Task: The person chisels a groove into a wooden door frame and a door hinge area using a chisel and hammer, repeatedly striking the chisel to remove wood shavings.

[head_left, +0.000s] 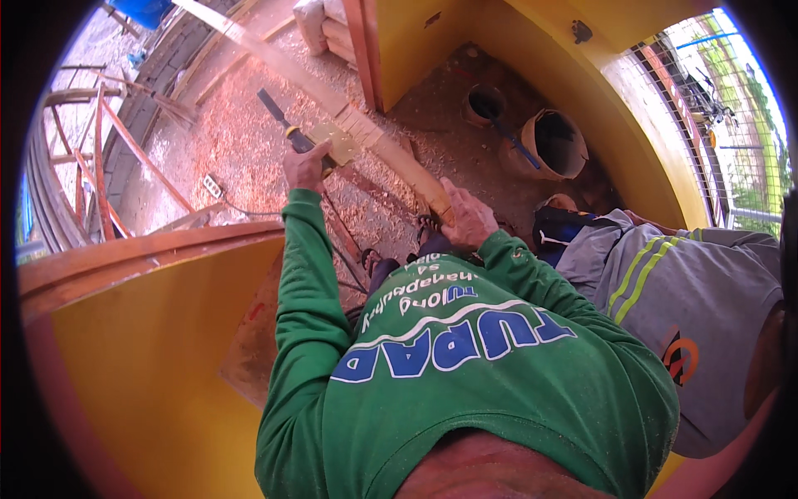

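Observation:
A long wooden board (399,162) runs from the far upper left toward my body, its near end beside my right hand. My right hand (470,218) is closed on that near end, fingers over its edge. To the left of the board, my left hand (307,166) grips a chisel (293,133) by its black and yellow handle, with the dark flat blade pointing away up-left. A flat yellowish piece (337,146) lies between that hand and the board; I cannot tell whether the hand also holds it.
Wood shavings (241,125) cover the floor. A power strip (213,185) lies at left, near leaning timber (100,158). Two round containers (555,141) stand at right by a yellow curved wall (657,158). Close on my right is another person in a grey shirt (665,291).

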The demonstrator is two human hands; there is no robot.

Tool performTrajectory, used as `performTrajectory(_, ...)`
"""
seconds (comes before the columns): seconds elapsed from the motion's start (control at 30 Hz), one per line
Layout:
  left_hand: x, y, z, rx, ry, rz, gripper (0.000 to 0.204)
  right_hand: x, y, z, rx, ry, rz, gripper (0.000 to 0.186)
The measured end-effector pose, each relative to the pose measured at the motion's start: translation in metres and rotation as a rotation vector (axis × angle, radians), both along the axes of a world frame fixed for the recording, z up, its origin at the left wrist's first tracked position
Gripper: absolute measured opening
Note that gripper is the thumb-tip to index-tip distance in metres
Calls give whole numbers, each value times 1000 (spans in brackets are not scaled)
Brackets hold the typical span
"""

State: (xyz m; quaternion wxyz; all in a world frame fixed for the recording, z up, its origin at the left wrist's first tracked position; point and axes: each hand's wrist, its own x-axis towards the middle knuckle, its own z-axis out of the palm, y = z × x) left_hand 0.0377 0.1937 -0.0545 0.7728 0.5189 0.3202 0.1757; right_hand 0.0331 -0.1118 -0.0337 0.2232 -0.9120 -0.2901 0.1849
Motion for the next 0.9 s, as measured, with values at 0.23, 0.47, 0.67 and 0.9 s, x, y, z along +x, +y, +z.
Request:
performTrajectory(0.23, -110, 66, 24, 328, 303, -85, 27, 20, -10, 4, 62, -58, -19, 80)
performTrajectory(0.47, -153, 84, 11, 180, 326, -75, 31, 21, -19, 10, 64, -90, -12, 73)
performTrajectory(0.67, -139, 101, 13, 214, 365, -110, 28, 8, -24, 16, 55, -83, -38, 68)
performTrajectory(0.9, -54, 138, 65, 341, 285, -65, 26, 5, -27, 24, -156, -29, -143, 66)
